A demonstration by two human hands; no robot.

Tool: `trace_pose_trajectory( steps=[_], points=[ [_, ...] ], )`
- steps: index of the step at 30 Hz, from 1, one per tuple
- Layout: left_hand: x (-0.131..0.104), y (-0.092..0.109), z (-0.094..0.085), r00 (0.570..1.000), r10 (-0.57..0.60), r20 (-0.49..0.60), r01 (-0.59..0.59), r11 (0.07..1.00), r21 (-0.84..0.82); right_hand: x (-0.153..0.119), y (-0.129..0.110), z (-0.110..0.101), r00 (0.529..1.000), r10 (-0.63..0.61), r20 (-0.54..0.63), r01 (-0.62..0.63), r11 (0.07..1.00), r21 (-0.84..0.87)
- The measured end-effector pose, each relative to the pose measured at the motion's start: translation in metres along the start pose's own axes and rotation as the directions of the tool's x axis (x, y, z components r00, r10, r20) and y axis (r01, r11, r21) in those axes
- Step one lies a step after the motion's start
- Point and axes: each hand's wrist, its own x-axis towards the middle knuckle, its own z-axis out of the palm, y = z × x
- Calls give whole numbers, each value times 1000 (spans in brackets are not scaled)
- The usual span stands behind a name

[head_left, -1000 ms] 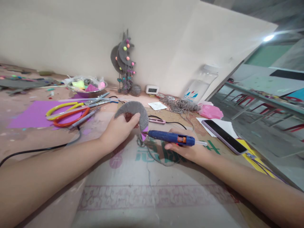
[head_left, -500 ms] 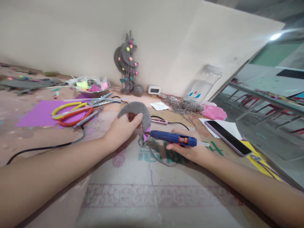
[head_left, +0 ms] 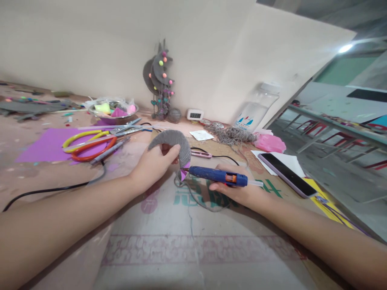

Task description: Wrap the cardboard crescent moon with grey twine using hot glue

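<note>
My left hand (head_left: pixel 159 161) pinches a crescent moon (head_left: pixel 169 137) wrapped in grey yarn, thumb in front and fingers behind. Its lower tip is bare purple (head_left: pixel 183 174). In my right hand (head_left: pixel 234 189) is a blue hot glue gun (head_left: pixel 214 174), a clear glue stick (head_left: pixel 255 183) poking from its back end. The gun's nozzle is at the purple tip; whether it touches I cannot tell. A strand of grey yarn (head_left: pixel 196 201) trails below the crescent onto the cardboard. My right fingers are mostly hidden behind the gun.
Scissors (head_left: pixel 93 149) lie on purple sheet (head_left: pixel 42 145) at left, near a bowl (head_left: pixel 113 114). Finished crescents with pompoms (head_left: pixel 160 72) hang at the wall. Behind are a small clock (head_left: pixel 195 115), loose yarn (head_left: pixel 236 135) and a bottle (head_left: pixel 256 106); a phone (head_left: pixel 287 175) lies at right.
The view has shifted slightly, so everything sits a little further left. Both hands keep the same hold, with the glue gun's nozzle still at the crescent's purple tip.
</note>
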Motion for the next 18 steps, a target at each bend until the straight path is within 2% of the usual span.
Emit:
trace_pose_trajectory(
  steps=[10,18],
  points=[
    [5,-10,2,999,-10,34,11,999,-33,1,1,0,1000,22,1,-22,1000,12],
    [4,-8,2,999,-35,29,37,994,-100,0,-1,-1,999,34,-36,-35,999,-15]
  ],
)
